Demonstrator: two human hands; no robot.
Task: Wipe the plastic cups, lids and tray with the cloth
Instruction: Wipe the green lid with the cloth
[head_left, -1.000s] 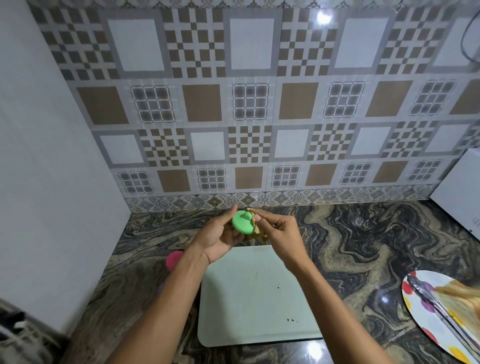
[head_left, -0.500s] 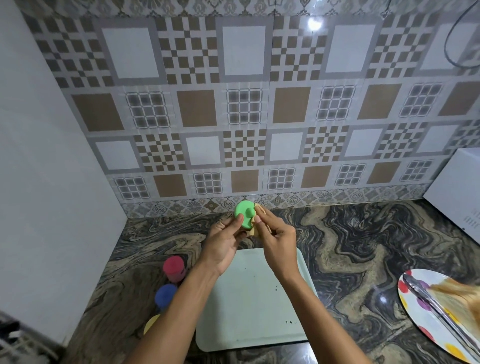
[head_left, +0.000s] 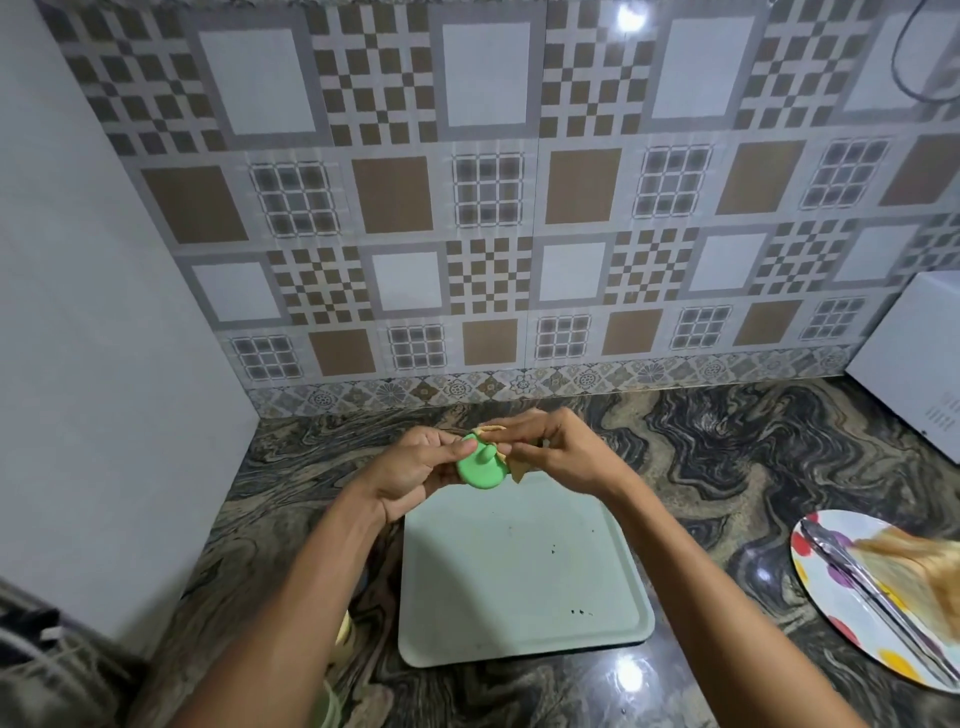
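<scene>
Head view: left hand fingers pinch green lid, right hand fingers pinch cloth; tray holds specks.

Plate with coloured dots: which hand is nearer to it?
Right. The right hand is left of the plate and farther back; the left hand is even farther left, holding the green lid.

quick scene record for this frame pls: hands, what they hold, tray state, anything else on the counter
left hand: holds green lid over the tray's far edge
right hand: pinches cloth at the lid's rim
tray: flat on counter, nothing on it but dark specks
plate: spotted, right of tray, apart from it
tongs: lying on plate
</scene>
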